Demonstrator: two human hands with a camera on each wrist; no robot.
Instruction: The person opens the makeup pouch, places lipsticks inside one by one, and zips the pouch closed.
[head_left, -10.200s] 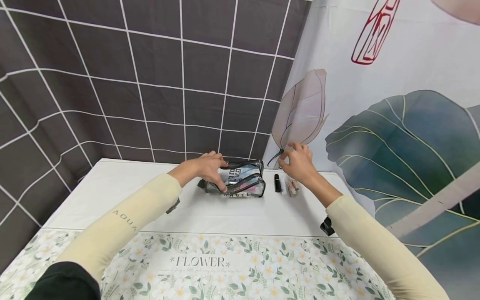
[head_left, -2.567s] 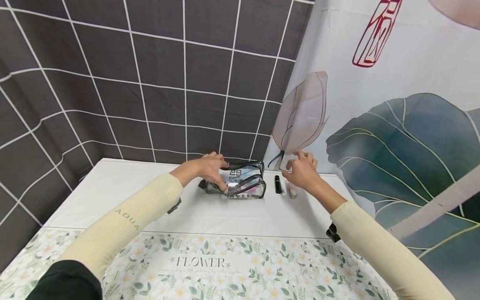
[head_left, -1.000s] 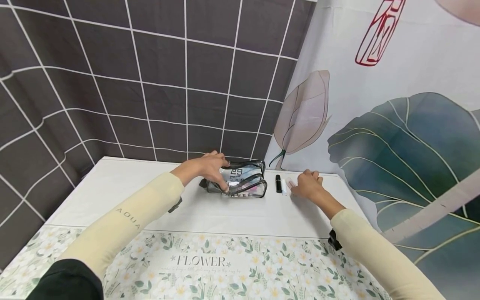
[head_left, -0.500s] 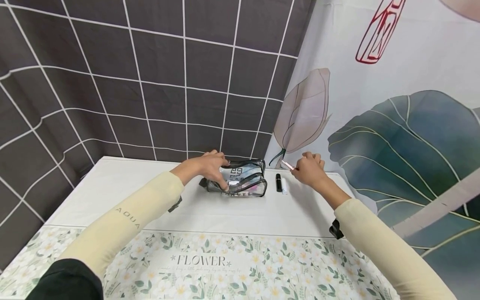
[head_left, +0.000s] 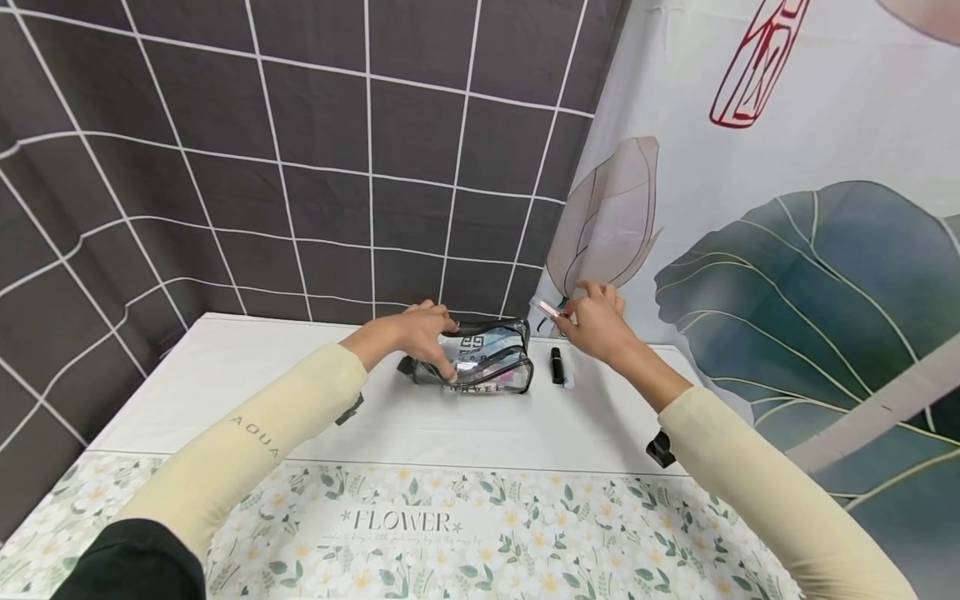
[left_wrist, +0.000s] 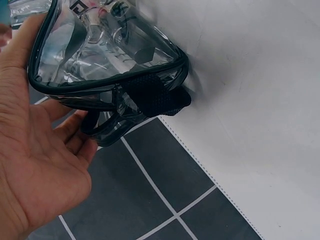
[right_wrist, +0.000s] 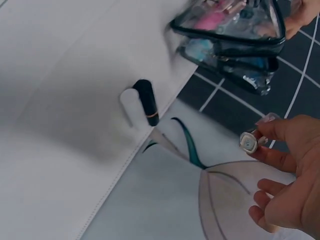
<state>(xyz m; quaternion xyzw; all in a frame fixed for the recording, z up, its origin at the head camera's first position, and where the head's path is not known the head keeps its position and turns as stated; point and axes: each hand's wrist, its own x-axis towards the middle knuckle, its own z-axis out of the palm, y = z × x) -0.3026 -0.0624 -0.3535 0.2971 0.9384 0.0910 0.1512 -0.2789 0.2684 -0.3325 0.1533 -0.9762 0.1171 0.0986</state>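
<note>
My left hand [head_left: 420,333] grips the left end of a clear pouch [head_left: 487,385] with black zip trim, thumb in front and fingers behind. In the left wrist view the hand [left_wrist: 45,150] is beside the pouch's black tab [left_wrist: 150,95]; cosmetics show through the plastic. My right hand [head_left: 600,323] pinches a slim pinkish tube with a clear end [head_left: 550,308], possibly lip gloss, above the table and right of the pouch. The right wrist view shows the tube [right_wrist: 248,143] end-on between thumb and forefinger, the other fingers loosely bent.
A black lipstick-like tube [head_left: 557,367] and a small white tube [head_left: 568,381] lie side by side on the white table [head_left: 450,433], right of the pouch. A floral mat [head_left: 405,550] covers the front. Dark gridded cloth and a printed curtain hang behind.
My right hand has picked up the pinkish tube from beside the white one, lifted it and carried it left towards the pouch. Earlier, more pinkish tubes lay there. My left hand stays put.
</note>
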